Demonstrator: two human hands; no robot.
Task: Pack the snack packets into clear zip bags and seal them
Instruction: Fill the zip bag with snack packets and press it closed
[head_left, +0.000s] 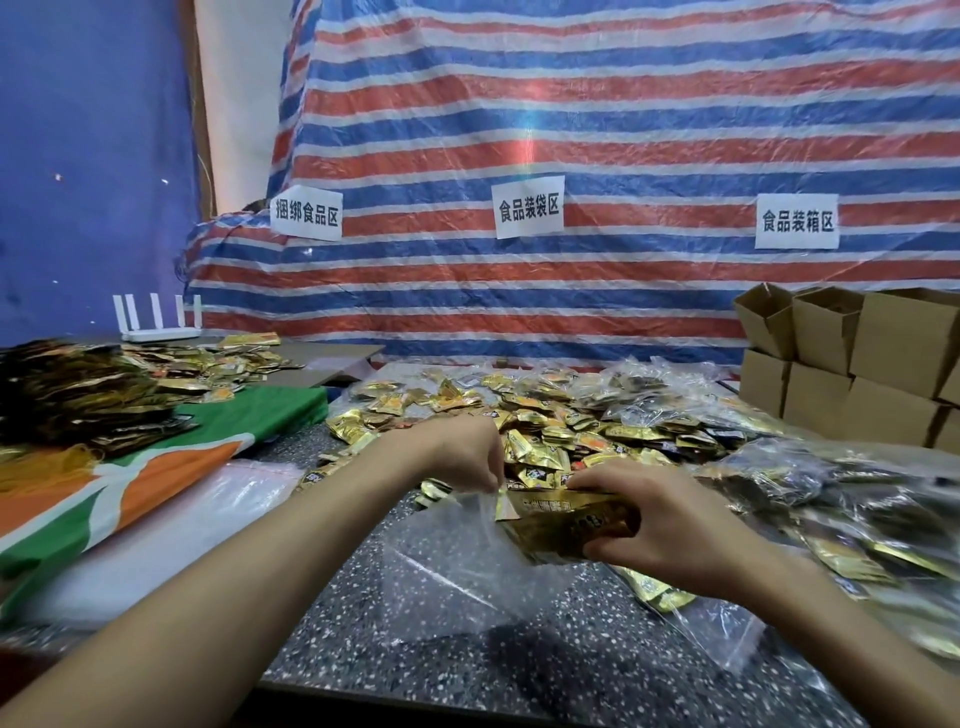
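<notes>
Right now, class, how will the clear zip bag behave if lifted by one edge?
Probably floppy: the clear zip bag creases and sags below where the left hand pinches it. Likely very light, being thin see-through film. Adding the snack packets in the right hand should steady it.

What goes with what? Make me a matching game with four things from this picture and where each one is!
Things:
1. cardboard boxes
2. white router
3. clear zip bag
4. stack of gold packets

Places:
A. gripped by the right hand
B. far left, at the back
C. stacked at the far right
D. pinched at its mouth by the left hand

Pairs: 1-C, 2-B, 3-D, 4-A
</notes>
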